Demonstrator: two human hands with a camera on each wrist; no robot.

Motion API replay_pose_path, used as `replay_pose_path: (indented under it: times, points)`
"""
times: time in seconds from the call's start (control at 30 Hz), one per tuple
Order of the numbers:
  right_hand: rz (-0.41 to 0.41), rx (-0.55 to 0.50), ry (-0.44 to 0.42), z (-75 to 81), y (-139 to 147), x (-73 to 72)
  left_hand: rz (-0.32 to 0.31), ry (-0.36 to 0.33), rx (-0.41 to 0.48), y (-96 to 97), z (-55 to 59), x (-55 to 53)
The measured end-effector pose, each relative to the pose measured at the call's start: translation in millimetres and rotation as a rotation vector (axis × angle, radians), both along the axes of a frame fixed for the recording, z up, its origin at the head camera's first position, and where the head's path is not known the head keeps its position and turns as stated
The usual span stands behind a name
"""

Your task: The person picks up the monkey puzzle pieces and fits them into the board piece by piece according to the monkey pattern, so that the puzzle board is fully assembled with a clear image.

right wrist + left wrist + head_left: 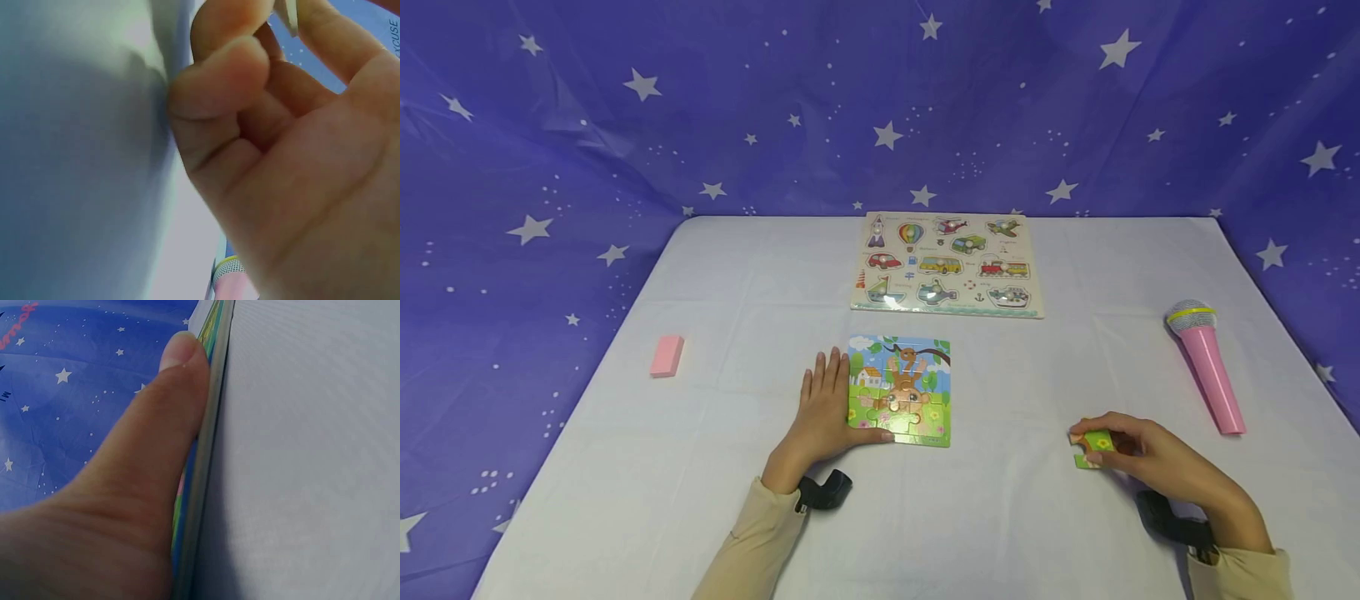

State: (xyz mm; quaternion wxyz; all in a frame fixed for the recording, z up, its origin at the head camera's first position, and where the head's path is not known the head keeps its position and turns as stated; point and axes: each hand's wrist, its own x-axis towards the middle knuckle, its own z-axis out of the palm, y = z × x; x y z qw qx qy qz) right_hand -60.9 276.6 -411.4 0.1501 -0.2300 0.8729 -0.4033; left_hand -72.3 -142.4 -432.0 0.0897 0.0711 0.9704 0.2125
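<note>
A square jigsaw puzzle (901, 387) with a monkey hanging from a branch lies on the white table. My left hand (826, 417) rests along its left side, fingers straight and together, with the thumb stretched along the lower edge. The left wrist view shows that thumb (156, 419) against the puzzle's edge (199, 487). Off to the right, my right hand (1161, 454) pinches a green and brown jigsaw piece (1102, 440) with a yellow flower, low over the cloth. Fingers hide part of it. Only a pale edge of the piece (289, 15) shows in the right wrist view.
Behind the jigsaw lies a wooden board (947, 265) with vehicle pictures. A pink toy microphone (1213, 371) lies at the right, beyond my right hand. At the left is a small pink block (667, 357). A purple star-patterned sheet (820, 100) stands behind the table.
</note>
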Motion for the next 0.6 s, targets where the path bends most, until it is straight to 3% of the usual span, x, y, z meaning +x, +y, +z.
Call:
replay_pose_path:
  times: [0.43, 0.6]
  points:
    - [0.025, -0.104, -0.023, -2.7, -25.1, -3.9, 0.001, -0.005, -0.003, 0.0, -1.3, -0.6]
    - [0.036, -0.081, -0.056, -2.6, -45.8, -5.3, -0.002, -0.009, -0.001, 0.0, 0.4, -0.4]
